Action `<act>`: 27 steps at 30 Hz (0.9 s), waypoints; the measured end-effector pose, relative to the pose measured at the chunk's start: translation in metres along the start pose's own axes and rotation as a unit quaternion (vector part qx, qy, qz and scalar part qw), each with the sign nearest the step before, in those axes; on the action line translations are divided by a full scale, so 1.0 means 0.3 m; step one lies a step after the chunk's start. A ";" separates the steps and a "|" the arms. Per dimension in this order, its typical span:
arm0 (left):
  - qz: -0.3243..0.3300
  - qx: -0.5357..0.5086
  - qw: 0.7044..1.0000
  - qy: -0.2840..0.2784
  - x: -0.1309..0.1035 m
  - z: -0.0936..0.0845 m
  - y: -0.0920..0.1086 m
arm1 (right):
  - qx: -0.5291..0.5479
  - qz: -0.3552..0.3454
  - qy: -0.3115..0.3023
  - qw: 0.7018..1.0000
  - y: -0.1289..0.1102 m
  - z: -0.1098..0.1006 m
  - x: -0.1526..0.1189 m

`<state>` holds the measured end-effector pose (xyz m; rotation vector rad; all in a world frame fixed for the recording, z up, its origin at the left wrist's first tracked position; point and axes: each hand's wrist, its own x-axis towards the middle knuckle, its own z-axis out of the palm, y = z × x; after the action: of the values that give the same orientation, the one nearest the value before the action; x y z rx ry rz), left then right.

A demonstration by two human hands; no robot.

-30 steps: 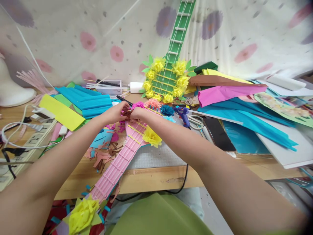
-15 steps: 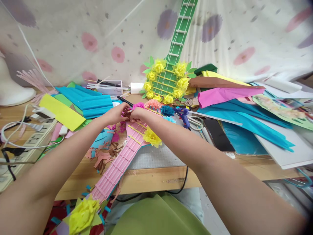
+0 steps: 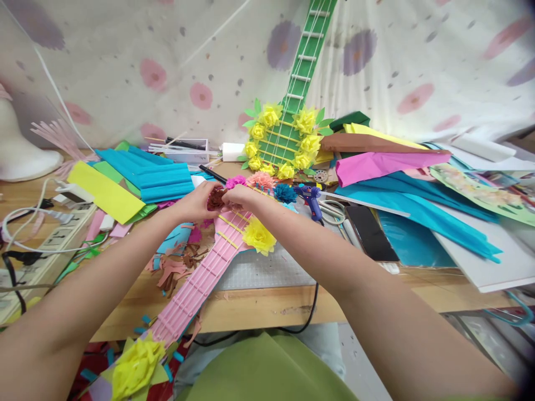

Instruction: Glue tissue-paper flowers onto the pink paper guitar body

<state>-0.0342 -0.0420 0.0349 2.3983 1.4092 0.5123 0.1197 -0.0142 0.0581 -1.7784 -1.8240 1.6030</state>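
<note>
Both hands meet over the body of a pink paper guitar (image 3: 212,262), whose neck points down toward me. Between them is a brown paper flower (image 3: 216,199) at the body's left edge. My left hand (image 3: 199,201) curls its fingers around the flower's left side. Against its right side, my right hand (image 3: 237,198) is closed, its fingertips partly hidden. Around the guitar body sit a magenta flower (image 3: 236,181), a coral flower (image 3: 261,180), a dark blue flower (image 3: 285,192) and a yellow flower (image 3: 259,236). Another yellow flower (image 3: 137,368) covers the far end of the neck.
A blue glue gun (image 3: 310,199) and a black phone (image 3: 371,233) lie right of the guitar. Behind leans a green paper guitar (image 3: 297,92) with yellow flowers. Crepe paper (image 3: 426,214) covers the right side; a power strip (image 3: 45,245) and brown scraps (image 3: 173,270) lie left.
The brown flower shows more clearly between my hands now. My left hand has shifted slightly left and down, and the pink guitar has moved a little left.
</note>
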 end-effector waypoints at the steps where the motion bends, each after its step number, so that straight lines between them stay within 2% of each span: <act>1: 0.003 0.014 1.000 0.009 0.003 0.006 0.000 | 0.003 0.001 0.004 1.000 0.004 -0.001 0.000; 5: 0.009 0.043 0.999 0.026 0.018 0.026 -0.009 | 0.021 -0.007 0.018 1.000 0.017 -0.006 -0.007; 12: 0.025 0.076 0.996 0.029 0.022 0.030 0.003 | 0.083 -0.008 -0.003 0.997 0.019 -0.042 -0.043; 16: 0.027 0.083 0.996 0.026 0.023 0.023 0.013 | 0.129 -0.012 -0.020 0.991 0.024 -0.089 -0.086; 20: 0.021 0.083 0.996 0.003 0.012 -0.009 0.005 | 0.156 -0.070 -0.034 0.985 0.062 -0.167 -0.150; 24: -0.001 0.058 0.998 0.009 0.004 -0.054 -0.012 | 0.099 -0.127 0.016 0.987 0.133 -0.257 -0.200; 27: -0.060 0.036 0.993 0.094 0.023 -0.063 0.016 | 0.043 -0.136 0.076 0.987 0.184 -0.306 -0.214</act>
<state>-0.0359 -0.0365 0.0549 2.3527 1.6670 0.6824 0.2391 -0.0269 0.0925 -1.4952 -1.8067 1.3825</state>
